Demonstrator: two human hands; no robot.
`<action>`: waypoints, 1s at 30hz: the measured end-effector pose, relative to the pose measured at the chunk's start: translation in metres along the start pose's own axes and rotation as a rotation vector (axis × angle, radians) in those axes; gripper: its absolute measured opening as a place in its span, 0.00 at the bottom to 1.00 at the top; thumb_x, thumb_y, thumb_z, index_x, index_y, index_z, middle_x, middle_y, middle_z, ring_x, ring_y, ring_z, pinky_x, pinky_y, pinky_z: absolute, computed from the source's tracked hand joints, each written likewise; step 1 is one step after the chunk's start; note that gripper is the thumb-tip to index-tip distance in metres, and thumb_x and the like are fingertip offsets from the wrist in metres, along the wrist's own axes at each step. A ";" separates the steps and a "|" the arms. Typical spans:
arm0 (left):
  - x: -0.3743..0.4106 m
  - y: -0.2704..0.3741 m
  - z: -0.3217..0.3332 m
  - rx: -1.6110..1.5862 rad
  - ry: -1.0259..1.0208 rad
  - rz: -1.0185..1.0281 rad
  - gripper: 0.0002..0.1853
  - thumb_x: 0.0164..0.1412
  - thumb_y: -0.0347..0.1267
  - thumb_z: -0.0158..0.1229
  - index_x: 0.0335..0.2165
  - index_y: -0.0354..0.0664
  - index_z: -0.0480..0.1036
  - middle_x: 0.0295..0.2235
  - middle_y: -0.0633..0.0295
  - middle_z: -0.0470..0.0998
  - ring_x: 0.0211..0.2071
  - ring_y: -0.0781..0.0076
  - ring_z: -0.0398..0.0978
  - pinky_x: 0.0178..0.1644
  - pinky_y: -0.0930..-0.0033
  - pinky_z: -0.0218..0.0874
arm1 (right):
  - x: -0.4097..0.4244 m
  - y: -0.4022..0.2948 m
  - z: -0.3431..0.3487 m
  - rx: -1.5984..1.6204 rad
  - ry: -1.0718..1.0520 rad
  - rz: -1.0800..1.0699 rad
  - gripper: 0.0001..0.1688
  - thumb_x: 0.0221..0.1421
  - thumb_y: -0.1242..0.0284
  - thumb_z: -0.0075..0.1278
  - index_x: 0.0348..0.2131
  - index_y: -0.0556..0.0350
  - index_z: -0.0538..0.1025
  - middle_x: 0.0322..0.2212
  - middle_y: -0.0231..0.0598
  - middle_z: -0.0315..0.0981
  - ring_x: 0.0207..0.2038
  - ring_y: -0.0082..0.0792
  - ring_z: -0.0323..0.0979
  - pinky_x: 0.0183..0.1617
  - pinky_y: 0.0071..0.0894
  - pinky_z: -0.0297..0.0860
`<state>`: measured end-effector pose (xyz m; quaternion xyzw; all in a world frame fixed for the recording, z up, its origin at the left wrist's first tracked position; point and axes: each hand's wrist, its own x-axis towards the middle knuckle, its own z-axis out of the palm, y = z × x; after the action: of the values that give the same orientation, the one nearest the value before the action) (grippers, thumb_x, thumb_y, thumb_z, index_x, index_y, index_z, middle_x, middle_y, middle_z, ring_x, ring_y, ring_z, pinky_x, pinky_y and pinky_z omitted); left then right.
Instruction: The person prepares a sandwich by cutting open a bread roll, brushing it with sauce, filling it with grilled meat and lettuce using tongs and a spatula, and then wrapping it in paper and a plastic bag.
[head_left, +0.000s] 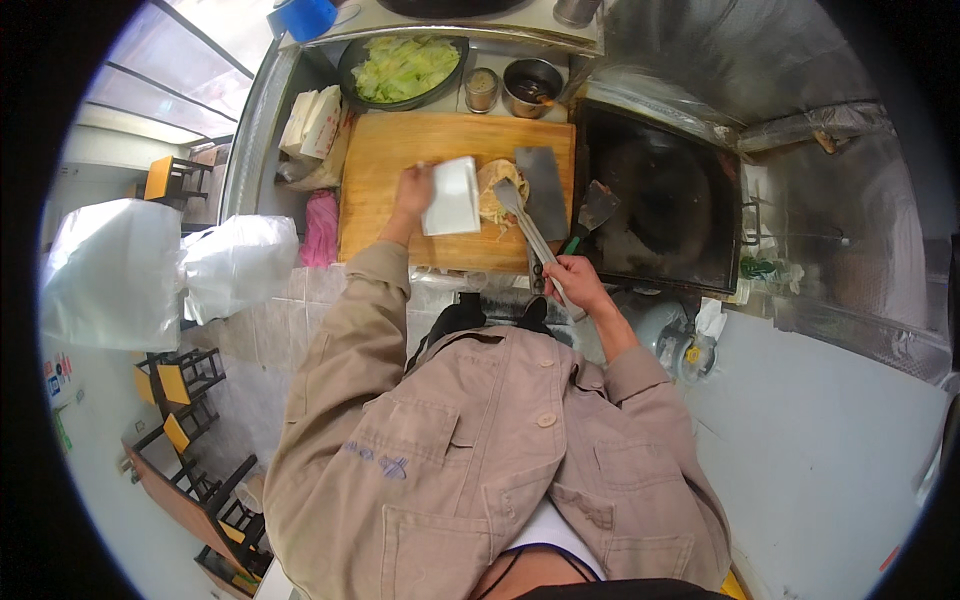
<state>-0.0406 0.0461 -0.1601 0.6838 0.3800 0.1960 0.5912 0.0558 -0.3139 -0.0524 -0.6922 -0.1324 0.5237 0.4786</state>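
Note:
My left hand (415, 192) grips the left side of a white paper food bag (452, 196) over a wooden cutting board (375, 150). My right hand (576, 280) is closed around metal tongs (534, 236), whose tips touch a filled flatbread (493, 184) just right of the bag. Shredded filling shows at the flatbread's lower edge. A wide cleaver blade (541, 191) lies on the board to the right of the flatbread. Whether the bag's mouth is spread cannot be told.
Right of the board is a dark griddle (660, 195) with a scraper (598, 206) at its left edge. Behind the board stand a bowl of chopped lettuce (405, 69), a spice jar (481, 90) and a sauce pot (532, 84). Stacked paper bags (319, 124) and a pink cloth (321, 229) are left.

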 end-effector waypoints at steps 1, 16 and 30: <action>0.005 -0.010 -0.012 0.074 0.047 -0.039 0.20 0.69 0.37 0.47 0.39 0.30 0.78 0.29 0.52 0.81 0.32 0.63 0.77 0.39 0.61 0.68 | 0.000 0.004 0.000 0.015 0.002 -0.005 0.16 0.60 0.66 0.51 0.26 0.61 0.76 0.18 0.39 0.76 0.15 0.24 0.69 0.20 0.26 0.65; -0.010 0.022 -0.017 -0.309 -0.229 -0.689 0.18 0.66 0.36 0.50 0.42 0.29 0.75 0.34 0.53 0.81 0.29 0.61 0.79 0.31 0.55 0.70 | -0.042 -0.036 0.002 -0.123 0.020 -0.088 0.14 0.60 0.68 0.52 0.25 0.59 0.75 0.17 0.34 0.74 0.16 0.21 0.68 0.20 0.24 0.62; -0.027 0.061 -0.002 -0.299 -0.361 -0.608 0.17 0.68 0.34 0.48 0.41 0.29 0.75 0.32 0.54 0.80 0.29 0.64 0.79 0.30 0.59 0.71 | -0.060 -0.040 -0.010 -0.138 0.048 -0.123 0.14 0.62 0.68 0.52 0.24 0.57 0.73 0.17 0.32 0.74 0.17 0.18 0.66 0.20 0.22 0.62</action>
<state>-0.0416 0.0270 -0.0966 0.4699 0.4224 -0.0586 0.7729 0.0515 -0.3403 0.0155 -0.7267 -0.1988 0.4660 0.4639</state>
